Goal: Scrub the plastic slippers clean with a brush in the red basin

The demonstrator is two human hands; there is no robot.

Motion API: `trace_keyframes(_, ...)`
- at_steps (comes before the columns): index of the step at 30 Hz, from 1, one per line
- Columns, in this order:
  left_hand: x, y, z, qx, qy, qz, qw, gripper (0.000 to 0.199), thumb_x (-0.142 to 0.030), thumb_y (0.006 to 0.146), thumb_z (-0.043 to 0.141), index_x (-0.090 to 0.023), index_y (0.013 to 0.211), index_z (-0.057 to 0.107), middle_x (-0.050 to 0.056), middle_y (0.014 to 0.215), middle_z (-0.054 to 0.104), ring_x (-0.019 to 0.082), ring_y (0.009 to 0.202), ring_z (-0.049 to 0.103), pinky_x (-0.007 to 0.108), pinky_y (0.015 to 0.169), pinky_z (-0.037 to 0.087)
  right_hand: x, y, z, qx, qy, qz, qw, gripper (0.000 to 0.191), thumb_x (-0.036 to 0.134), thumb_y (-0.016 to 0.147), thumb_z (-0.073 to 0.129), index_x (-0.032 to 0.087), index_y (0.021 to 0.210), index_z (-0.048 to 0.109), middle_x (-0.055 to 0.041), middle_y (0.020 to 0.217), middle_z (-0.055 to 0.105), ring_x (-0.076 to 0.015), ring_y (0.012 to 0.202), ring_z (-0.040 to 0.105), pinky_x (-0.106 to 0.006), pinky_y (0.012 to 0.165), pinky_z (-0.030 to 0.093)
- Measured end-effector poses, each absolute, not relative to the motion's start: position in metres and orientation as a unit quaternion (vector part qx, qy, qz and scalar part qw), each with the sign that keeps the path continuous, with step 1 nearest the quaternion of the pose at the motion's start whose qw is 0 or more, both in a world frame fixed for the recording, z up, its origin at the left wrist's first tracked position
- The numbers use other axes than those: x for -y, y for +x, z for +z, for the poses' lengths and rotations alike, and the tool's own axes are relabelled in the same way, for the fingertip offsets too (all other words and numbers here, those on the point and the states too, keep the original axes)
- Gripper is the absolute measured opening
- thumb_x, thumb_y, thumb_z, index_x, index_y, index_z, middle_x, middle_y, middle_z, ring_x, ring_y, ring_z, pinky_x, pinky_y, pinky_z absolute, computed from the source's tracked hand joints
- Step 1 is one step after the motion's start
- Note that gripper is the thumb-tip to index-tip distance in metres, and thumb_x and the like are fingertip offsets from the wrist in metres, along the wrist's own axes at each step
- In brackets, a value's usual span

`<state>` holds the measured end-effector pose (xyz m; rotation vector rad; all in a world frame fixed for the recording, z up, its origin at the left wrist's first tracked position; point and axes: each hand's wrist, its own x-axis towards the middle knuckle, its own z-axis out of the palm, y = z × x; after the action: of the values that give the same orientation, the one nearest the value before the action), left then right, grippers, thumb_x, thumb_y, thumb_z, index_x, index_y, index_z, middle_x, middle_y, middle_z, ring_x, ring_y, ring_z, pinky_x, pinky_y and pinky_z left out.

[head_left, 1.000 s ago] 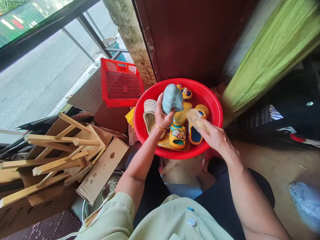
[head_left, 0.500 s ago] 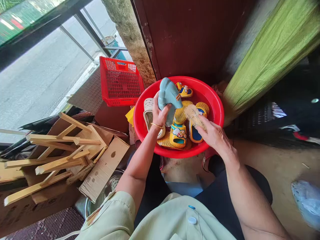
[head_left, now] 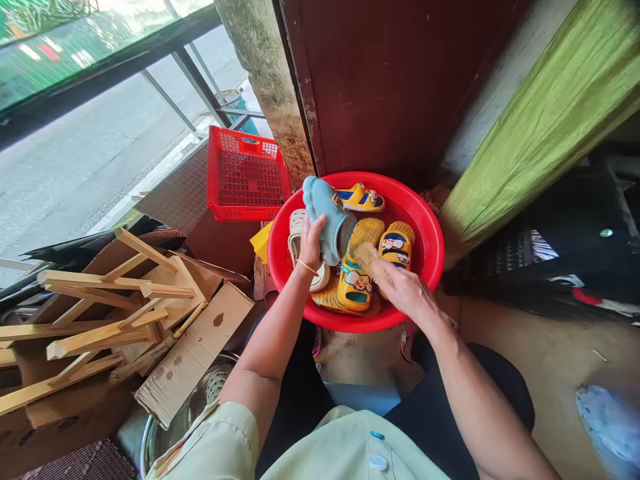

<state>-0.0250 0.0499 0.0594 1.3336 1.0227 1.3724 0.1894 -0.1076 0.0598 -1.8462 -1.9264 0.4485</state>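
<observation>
Slippers (head_left: pixel 356 287) in red basin (head_left: pixel 425 267), clog (head_left: pixel 325 220) in left hand (head_left: pixel 310 243), brush (head_left: pixel 370 261) in right (head_left: pixel 405 293)

- left hand (head_left: pixel 310 243) grips pale blue slipper (head_left: pixel 324 220), gold bangle (head_left: pixel 306 267) on wrist
- right hand (head_left: pixel 406 293) holds bristle brush (head_left: pixel 369 263), bristles against yellow sandal (head_left: pixel 365 237)
- both hands over red plastic basin (head_left: pixel 430 260)
- also in basin: white slipper (head_left: pixel 296 233), other yellow sandals (head_left: pixel 360 198)
- red plastic crate (head_left: pixel 245 177) just beyond basin, left
- wooden slats (head_left: pixel 115 293) on cardboard (head_left: pixel 195 350), left
</observation>
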Motion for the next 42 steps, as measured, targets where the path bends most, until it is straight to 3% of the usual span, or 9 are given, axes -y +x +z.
trace_keyframes(4, -0.040, -0.020, 0.057, -0.409, 0.566, 0.475, 0.536, 0.052, -0.054, 0.092, 0.063, -0.024, 0.134, 0.062, 0.006, 0.141, 0.064, 0.026, 0.132, 0.060, 0.039, 0.112, 0.048, 0.101, 0.213, 0.073, 0.644, -0.702, 0.115, 0.282, 0.054, 0.038, 0.101, 0.049, 0.019, 0.151, 0.054, -0.0137, 0.139, 0.068, -0.0301, 0.120, 0.070, -0.040, 0.100, 0.058)
trace_keyframes(8, -0.033, -0.007, 0.036, -0.475, 0.619, 0.306, 0.546, 0.056, -0.059, 0.096, 0.053, -0.020, 0.134, 0.065, 0.009, 0.125, 0.073, 0.029, 0.117, 0.068, 0.042, 0.104, 0.053, 0.095, 0.222, 0.081, 0.616, -0.721, 0.105, 0.302, 0.056, 0.042, 0.100, 0.049, 0.017, 0.150, 0.054, -0.0139, 0.139, 0.068, -0.0304, 0.121, 0.070, -0.041, 0.102, 0.058)
trace_keyframes(11, -0.035, 0.000, 0.020, -0.532, 0.695, 0.197, 0.442, 0.057, -0.058, 0.098, 0.050, -0.019, 0.138, 0.064, 0.014, 0.126, 0.073, 0.033, 0.121, 0.068, 0.043, 0.106, 0.050, 0.092, 0.221, 0.079, 0.607, -0.722, 0.109, 0.313, 0.056, 0.043, 0.100, 0.050, 0.017, 0.149, 0.055, -0.0142, 0.138, 0.069, -0.0312, 0.121, 0.070, -0.043, 0.102, 0.058)
trace_keyframes(17, -0.041, 0.011, 0.001, -0.633, 0.728, 0.135, 0.226, 0.061, -0.039, 0.104, 0.044, -0.022, 0.161, 0.036, 0.018, 0.139, 0.066, 0.032, 0.121, 0.069, 0.045, 0.101, 0.053, 0.091, 0.216, 0.072, 0.607, -0.718, 0.129, 0.316, 0.054, 0.040, 0.099, 0.052, 0.019, 0.149, 0.056, -0.0126, 0.139, 0.069, -0.0303, 0.120, 0.071, -0.042, 0.103, 0.058)
trace_keyframes(22, -0.023, 0.020, 0.025, -0.533, 0.823, 0.173, 0.090, 0.046, -0.023, 0.102, 0.042, -0.030, 0.143, 0.061, 0.010, 0.158, 0.050, 0.029, 0.145, 0.048, 0.048, 0.117, 0.041, 0.096, 0.220, 0.072, 0.611, -0.724, 0.124, 0.297, 0.054, 0.039, 0.099, 0.054, 0.021, 0.150, 0.055, -0.0118, 0.134, 0.072, -0.0294, 0.117, 0.072, -0.041, 0.100, 0.059)
trace_keyframes(26, 0.007, 0.012, 0.041, -0.446, 0.883, 0.051, 0.134, 0.062, -0.050, 0.097, 0.057, -0.026, 0.154, 0.049, 0.015, 0.159, 0.048, 0.033, 0.145, 0.047, 0.053, 0.117, 0.041, 0.102, 0.226, 0.074, 0.620, -0.718, 0.115, 0.294, 0.054, 0.039, 0.099, 0.053, 0.020, 0.149, 0.055, -0.0125, 0.137, 0.070, -0.0288, 0.118, 0.072, -0.039, 0.099, 0.059)
trace_keyframes(31, 0.015, -0.001, 0.017, -0.457, 0.865, -0.114, 0.172, 0.113, -0.076, 0.073, 0.074, -0.024, 0.163, 0.030, 0.024, 0.173, 0.006, 0.046, 0.157, 0.021, 0.073, 0.121, 0.016, 0.105, 0.222, 0.068, 0.648, -0.696, 0.143, 0.274, 0.056, 0.039, 0.099, 0.054, 0.021, 0.152, 0.052, -0.0119, 0.137, 0.070, -0.0285, 0.116, 0.073, -0.038, 0.096, 0.061)
trace_keyframes(38, -0.016, 0.008, -0.015, -0.502, 0.829, -0.119, 0.216, 0.096, -0.069, 0.085, 0.063, -0.023, 0.163, 0.030, 0.018, 0.175, -0.002, 0.046, 0.154, 0.029, 0.059, 0.122, 0.030, 0.098, 0.205, 0.064, 0.676, -0.680, 0.155, 0.236, 0.058, 0.037, 0.098, 0.056, 0.021, 0.153, 0.052, -0.0136, 0.133, 0.072, -0.0311, 0.115, 0.073, -0.042, 0.095, 0.061)
trace_keyframes(42, -0.027, 0.012, -0.015, -0.516, 0.827, -0.095, 0.200, 0.090, -0.052, 0.089, 0.066, -0.022, 0.164, 0.028, 0.014, 0.176, -0.001, 0.044, 0.152, 0.034, 0.056, 0.125, 0.025, 0.097, 0.205, 0.066, 0.675, -0.682, 0.148, 0.238, 0.056, 0.036, 0.098, 0.055, 0.020, 0.152, 0.053, -0.0137, 0.139, 0.068, -0.0322, 0.121, 0.070, -0.044, 0.100, 0.059)
